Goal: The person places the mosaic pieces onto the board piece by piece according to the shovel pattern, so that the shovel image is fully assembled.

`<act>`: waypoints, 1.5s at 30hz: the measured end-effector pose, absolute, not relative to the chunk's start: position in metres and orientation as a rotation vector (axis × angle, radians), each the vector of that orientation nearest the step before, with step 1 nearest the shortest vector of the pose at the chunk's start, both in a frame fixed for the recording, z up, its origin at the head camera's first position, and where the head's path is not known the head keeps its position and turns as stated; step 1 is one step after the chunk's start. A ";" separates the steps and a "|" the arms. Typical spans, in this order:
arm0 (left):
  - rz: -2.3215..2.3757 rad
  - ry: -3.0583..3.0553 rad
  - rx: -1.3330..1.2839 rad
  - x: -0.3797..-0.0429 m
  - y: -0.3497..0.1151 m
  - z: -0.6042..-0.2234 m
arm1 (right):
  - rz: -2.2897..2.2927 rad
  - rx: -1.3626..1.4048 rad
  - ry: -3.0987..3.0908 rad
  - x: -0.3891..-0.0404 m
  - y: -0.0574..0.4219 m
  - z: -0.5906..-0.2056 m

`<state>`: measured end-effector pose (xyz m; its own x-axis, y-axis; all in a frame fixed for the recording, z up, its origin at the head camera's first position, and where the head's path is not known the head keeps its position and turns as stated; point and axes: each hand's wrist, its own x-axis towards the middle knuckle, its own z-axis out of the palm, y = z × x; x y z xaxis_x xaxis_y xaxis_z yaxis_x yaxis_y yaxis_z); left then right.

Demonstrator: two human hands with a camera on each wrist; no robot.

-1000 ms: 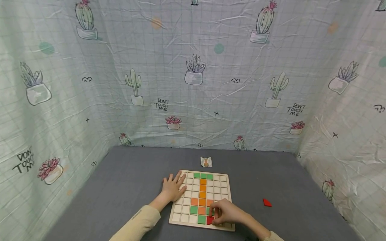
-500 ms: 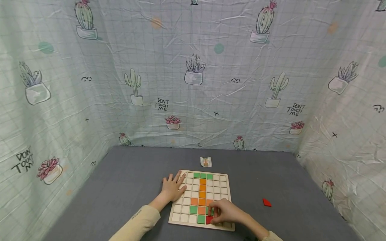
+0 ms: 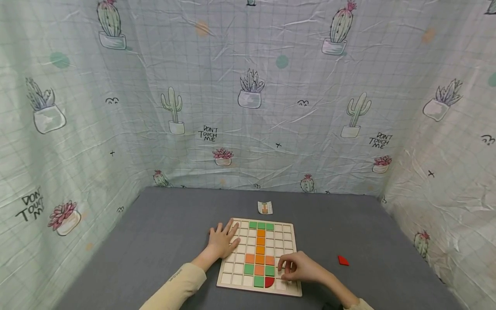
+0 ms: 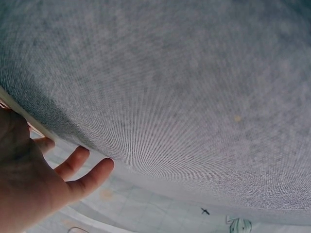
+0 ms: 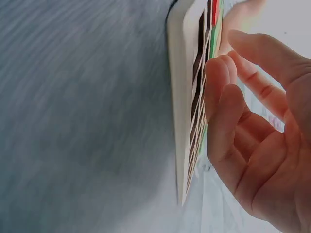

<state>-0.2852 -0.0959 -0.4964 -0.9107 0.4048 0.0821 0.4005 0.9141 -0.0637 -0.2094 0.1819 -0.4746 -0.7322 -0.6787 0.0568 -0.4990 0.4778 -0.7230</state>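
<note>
A wooden grid board [image 3: 237,280] lies on the grey table, with green, orange and salmon square tiles in its cells. One red quarter-round tile [image 3: 269,282] sits in the bottom row, right of a green tile [image 3: 258,281]. My left hand [image 3: 221,242] rests on the board's left edge with its fingers spread; the left wrist view shows the same hand [image 4: 34,174] at the board's rim. Over the board's lower right part hovers my right hand [image 3: 300,267], fingers loosely bent. In the right wrist view this hand [image 5: 262,131] has nothing between thumb and fingertips.
Another red quarter-round tile [image 3: 343,260] lies on the table to the right of the board. Behind the board is a small pattern card [image 3: 265,208]. A cactus-print curtain [image 3: 248,129] surrounds the table at the back and sides.
My right hand has let go of the red tile in the bottom row and moved right and slightly up. The tile stays in its cell. My left hand has not moved.
</note>
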 end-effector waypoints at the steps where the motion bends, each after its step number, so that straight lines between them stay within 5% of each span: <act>1: 0.075 -2.982 -0.628 -0.285 -0.096 -0.496 | -1.100 -1.000 2.500 -0.209 0.186 -0.475; 29: 0.054 -2.999 -0.631 -0.282 -0.097 -0.492 | -0.977 -0.473 2.871 -0.192 0.296 -0.480; 45: 0.063 -2.974 -0.639 -0.284 -0.097 -0.496 | -0.855 -0.201 2.971 -0.195 0.320 -0.480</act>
<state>-0.2837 -0.0969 -0.4960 -0.9070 0.4118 0.0883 0.4077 0.9110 -0.0615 -0.1950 0.3196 -0.4802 -0.9907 -0.1360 -0.0059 -0.1121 0.8395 -0.5317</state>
